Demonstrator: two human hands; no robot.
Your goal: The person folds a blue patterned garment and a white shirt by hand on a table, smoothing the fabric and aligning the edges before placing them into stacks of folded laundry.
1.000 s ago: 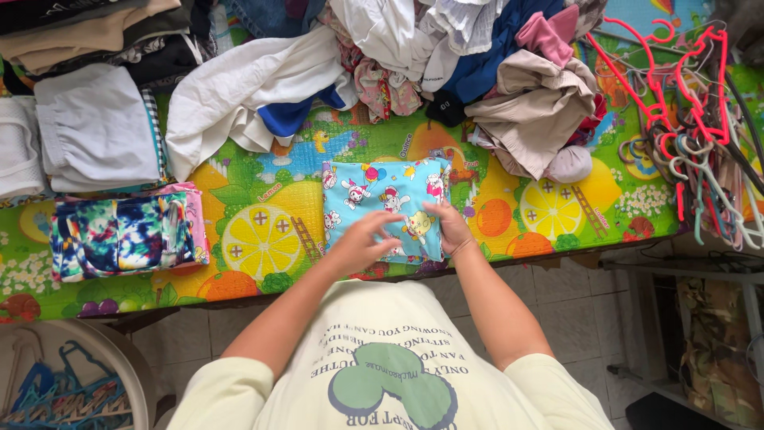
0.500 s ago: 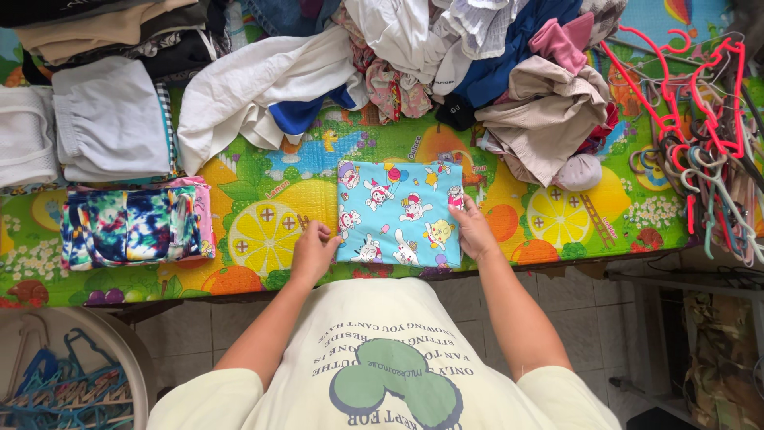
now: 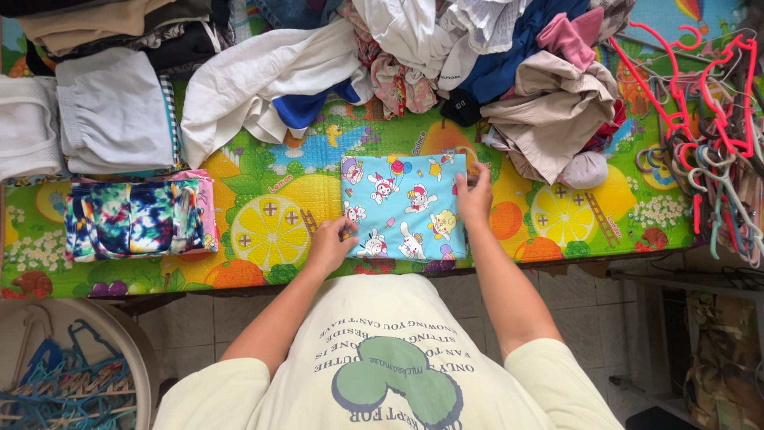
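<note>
So you're squaring up the folded cartoon-print cloth [image 3: 403,207]: left hand [image 3: 330,247] pinching its 8 o'clock corner, right hand [image 3: 475,195] flat at 3. Next probably needs a firm two-handed grip.

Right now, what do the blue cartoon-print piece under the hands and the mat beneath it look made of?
Blue cartoon-print folded garment: thin woven or knit fabric, probably cotton, matte; it folds flat with soft edges. Left hand touches its near-left corner, right hand its right edge. Fruit-print mat: looks like plastic or foam sheet, smooth with a slight sheen; cannot tell which.
</note>
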